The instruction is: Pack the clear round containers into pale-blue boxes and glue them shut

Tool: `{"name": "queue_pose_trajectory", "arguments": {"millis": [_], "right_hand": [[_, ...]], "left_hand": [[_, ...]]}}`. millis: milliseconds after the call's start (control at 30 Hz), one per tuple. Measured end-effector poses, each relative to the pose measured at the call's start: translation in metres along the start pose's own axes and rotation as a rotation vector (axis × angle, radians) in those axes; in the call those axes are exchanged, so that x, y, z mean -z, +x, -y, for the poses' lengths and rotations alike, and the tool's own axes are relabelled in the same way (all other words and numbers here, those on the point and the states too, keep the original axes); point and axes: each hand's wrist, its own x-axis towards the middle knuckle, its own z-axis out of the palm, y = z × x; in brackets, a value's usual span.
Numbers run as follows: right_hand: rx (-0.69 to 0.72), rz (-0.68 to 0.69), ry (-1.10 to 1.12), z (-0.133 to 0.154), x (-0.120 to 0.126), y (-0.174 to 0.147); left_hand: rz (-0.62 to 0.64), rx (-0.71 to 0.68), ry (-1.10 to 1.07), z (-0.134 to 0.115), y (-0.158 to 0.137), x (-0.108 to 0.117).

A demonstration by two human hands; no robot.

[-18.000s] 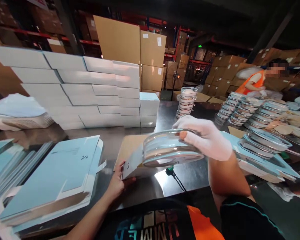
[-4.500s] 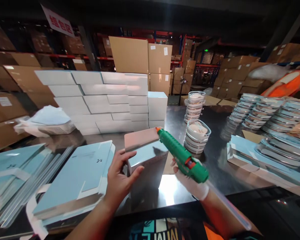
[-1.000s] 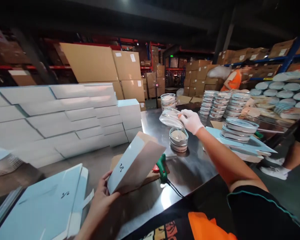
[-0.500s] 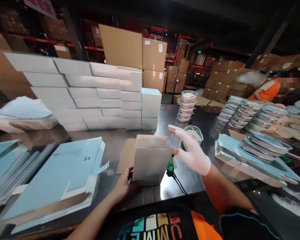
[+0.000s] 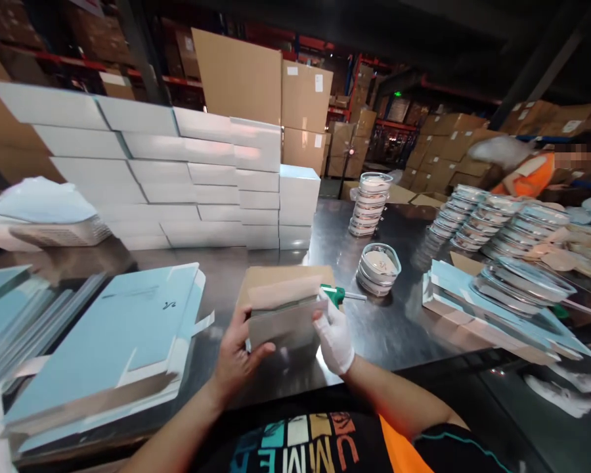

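A small white carton (image 5: 286, 328), tilted with its flap end facing away, is held between my two hands above the metal table. My left hand (image 5: 239, 355), bare, grips its left side, thumb across the near face. On the right side my right hand (image 5: 335, 336), in a white glove, closes on the edge. Behind the carton lies a piece of brown cardboard (image 5: 266, 274). A green glue gun (image 5: 333, 294) with a pale nozzle rests beside my gloved fingers, partly hidden. Just right of it stands a short stack of glass dishes (image 5: 378, 269).
A wall of white boxes (image 5: 211, 190) rises at the back left. Flat blue-and-white cartons (image 5: 113, 328) lie at left. More stacked glass dishes (image 5: 369, 205) stand behind, others at right. A co-worker in an orange vest (image 5: 534, 176) is at the far right.
My right hand has come in from the right and taken hold of the carton. The carton now leans over, and my left thumb shows on its near face. The dishes and glue gun are uncovered more.
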Motion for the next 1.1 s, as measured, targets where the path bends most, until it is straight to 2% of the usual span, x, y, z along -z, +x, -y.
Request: {"name": "queue_pose_trajectory", "arguments": {"millis": [67, 100, 200, 267, 333, 400, 467, 533, 600, 733, 833, 933, 967, 1033, 1100], "right_hand": [[-0.057, -0.101, 0.02, 0.004, -0.007, 0.009], [-0.062, -0.158, 0.023, 0.004, -0.009, 0.012], [-0.043, -0.216, 0.017, -0.004, -0.009, 0.018], [-0.008, -0.168, -0.05, -0.009, 0.002, 0.022], [-0.016, -0.116, -0.259, -0.012, 0.021, 0.028], [-0.155, -0.052, -0.521, -0.017, 0.042, 0.036], [-0.339, 0.046, -0.664, -0.024, 0.059, 0.042], [-0.445, 0.14, -0.661, -0.033, 0.069, 0.046], [-0.481, 0.178, -0.624, -0.044, 0.074, 0.047], [-0.525, 0.138, -0.544, -0.058, 0.079, 0.041], [-0.481, 0.02, -0.503, -0.055, 0.08, 0.034], [-0.271, -0.189, -0.451, -0.038, 0.078, 0.026], [-0.18, -0.223, -0.424, -0.029, 0.077, 0.024], [-0.029, -0.18, -0.404, -0.01, 0.072, 0.018], [0.027, -0.083, -0.434, 0.01, 0.064, 0.012]], "left_hand": [[-0.135, 0.039, -0.067, 0.004, -0.003, -0.003], [-0.137, 0.069, -0.081, 0.007, -0.004, -0.003], [0.03, 0.179, -0.002, 0.016, -0.004, 0.003], [0.08, 0.235, 0.047, 0.017, -0.001, 0.008], [0.031, 0.257, 0.052, 0.016, 0.002, 0.012], [-0.045, 0.262, 0.071, 0.014, 0.004, 0.014], [-0.116, 0.265, 0.09, 0.009, 0.007, 0.016], [-0.151, 0.268, 0.093, 0.004, 0.011, 0.018], [-0.162, 0.261, 0.086, 0.0, 0.016, 0.02], [-0.196, 0.244, 0.08, -0.004, 0.025, 0.024], [-0.192, 0.255, 0.082, -0.001, 0.026, 0.025], [-0.172, 0.246, 0.076, 0.002, 0.026, 0.023], [-0.17, 0.242, 0.067, 0.003, 0.026, 0.022], [-0.171, 0.241, 0.048, 0.002, 0.024, 0.019], [-0.179, 0.247, 0.052, 0.0, 0.021, 0.015]]}}
